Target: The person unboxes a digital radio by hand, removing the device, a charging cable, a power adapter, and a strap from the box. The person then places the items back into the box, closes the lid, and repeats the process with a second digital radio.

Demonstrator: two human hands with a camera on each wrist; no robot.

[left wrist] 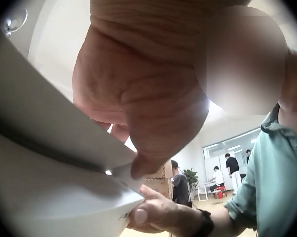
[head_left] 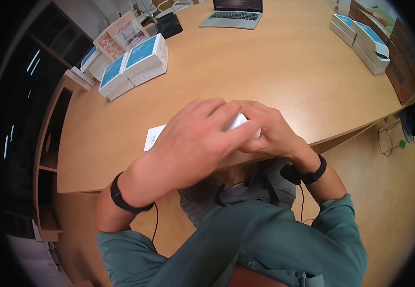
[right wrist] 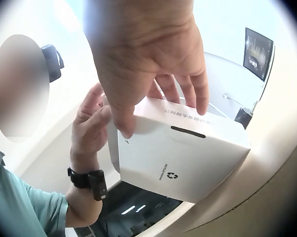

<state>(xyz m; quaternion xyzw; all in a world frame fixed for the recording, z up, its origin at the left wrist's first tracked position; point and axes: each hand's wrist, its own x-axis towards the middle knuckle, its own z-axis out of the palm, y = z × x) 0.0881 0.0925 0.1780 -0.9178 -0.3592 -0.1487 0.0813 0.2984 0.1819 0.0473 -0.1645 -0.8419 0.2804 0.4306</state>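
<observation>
A white cardboard box [right wrist: 183, 163] with printed characters, a dark slot and a recycling mark sits between both hands. My right hand [right wrist: 153, 59] grips it at one end, thumb on the slotted face and fingers over the adjoining one. From the other side my left hand [left wrist: 143, 94] holds the box, its thumb at the edge of a white panel. Beside that thumb, a dark gap runs between two white panels [left wrist: 50, 128]. In the head view, my left hand [head_left: 193, 136] and right hand [head_left: 274, 129] cover most of the box, leaving a white part [head_left: 238, 122] between them.
White-and-blue boxes [head_left: 140, 60] stand stacked at the left with books [head_left: 124, 36] behind them. More such boxes [head_left: 360, 40] line the right side near brown cardboard [head_left: 401, 62]. A laptop [head_left: 231, 16] is at the far side of the wooden table [head_left: 265, 62].
</observation>
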